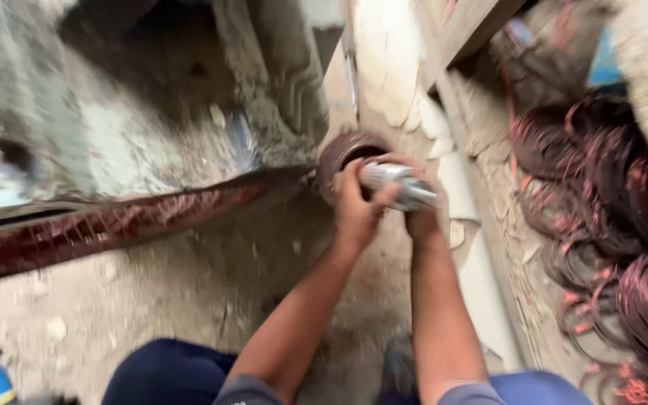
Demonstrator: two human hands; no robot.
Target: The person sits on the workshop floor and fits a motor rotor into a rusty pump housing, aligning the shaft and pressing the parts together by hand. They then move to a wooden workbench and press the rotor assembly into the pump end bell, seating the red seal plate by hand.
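Dusty concrete floor (189,292), blurred by motion, copper wire coils (609,217) at right.
We clamp both hands, left hand (355,210) and right hand (420,217), on a silvery cylinder (397,184), lying roughly left-right at a rusty ring (343,150); its details smear.

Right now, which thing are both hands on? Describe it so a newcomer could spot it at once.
Follow the long reddish-brown bundle across the dusty ground to the round rusty-brown housing at its right end. At that opening, the left hand and right hand grip a short silvery metal cylinder, the only bright, shiny piece among the dull brown parts.
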